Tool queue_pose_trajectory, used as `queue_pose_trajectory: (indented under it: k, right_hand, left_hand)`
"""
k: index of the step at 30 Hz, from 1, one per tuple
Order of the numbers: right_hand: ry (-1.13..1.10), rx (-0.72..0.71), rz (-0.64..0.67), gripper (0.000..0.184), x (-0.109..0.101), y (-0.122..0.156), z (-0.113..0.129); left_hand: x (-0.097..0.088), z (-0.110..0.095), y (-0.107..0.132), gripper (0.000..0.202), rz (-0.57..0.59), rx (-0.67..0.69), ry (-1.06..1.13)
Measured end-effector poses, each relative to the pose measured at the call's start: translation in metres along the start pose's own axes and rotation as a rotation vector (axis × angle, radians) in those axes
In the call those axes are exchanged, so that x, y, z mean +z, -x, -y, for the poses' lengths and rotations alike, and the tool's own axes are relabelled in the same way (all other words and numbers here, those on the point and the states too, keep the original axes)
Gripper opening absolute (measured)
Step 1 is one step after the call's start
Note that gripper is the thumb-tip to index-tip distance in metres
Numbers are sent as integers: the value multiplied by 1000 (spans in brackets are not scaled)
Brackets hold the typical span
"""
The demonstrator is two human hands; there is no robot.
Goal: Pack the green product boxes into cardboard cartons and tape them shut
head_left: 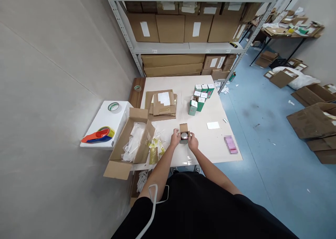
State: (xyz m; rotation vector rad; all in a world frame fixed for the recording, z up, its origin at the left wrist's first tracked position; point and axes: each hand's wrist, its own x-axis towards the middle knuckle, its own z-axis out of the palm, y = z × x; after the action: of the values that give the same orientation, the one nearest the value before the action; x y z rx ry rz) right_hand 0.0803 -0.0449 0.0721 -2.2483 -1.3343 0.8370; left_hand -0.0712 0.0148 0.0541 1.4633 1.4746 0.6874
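Note:
A small box stands on the table in front of me with its brown flap raised at the back. Inside its opening shows a round, silvery top, perhaps a lid; its kind I cannot make out. My left hand grips the box's left side, and my right hand has its fingers closed at the right side. Beyond them, toward the back right, several green-and-white boxes are grouped together. A white card lies to the right of my hands.
Flattened cardboard lies at the back left. An open carton with white packing stands left, near crumpled wrapping. A tape dispenser sits on a white box. Shelving with cartons rises behind the table.

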Motion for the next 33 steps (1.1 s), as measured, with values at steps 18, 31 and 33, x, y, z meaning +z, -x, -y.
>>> queue_pose_trajectory:
  k: [18, 31, 33]
  right_hand:
    - [52, -54, 90, 39, -6, -7, 3]
    - [174, -61, 78, 44, 2, -29, 27]
    - [173, -90, 81, 45, -1, -26, 26]
  left_hand:
    - [-17, -2, -2, 98, 358, 120, -158]
    - [-9, -3, 11, 89, 257, 39, -213]
    - [-8, -2, 14, 82, 237, 50, -160]
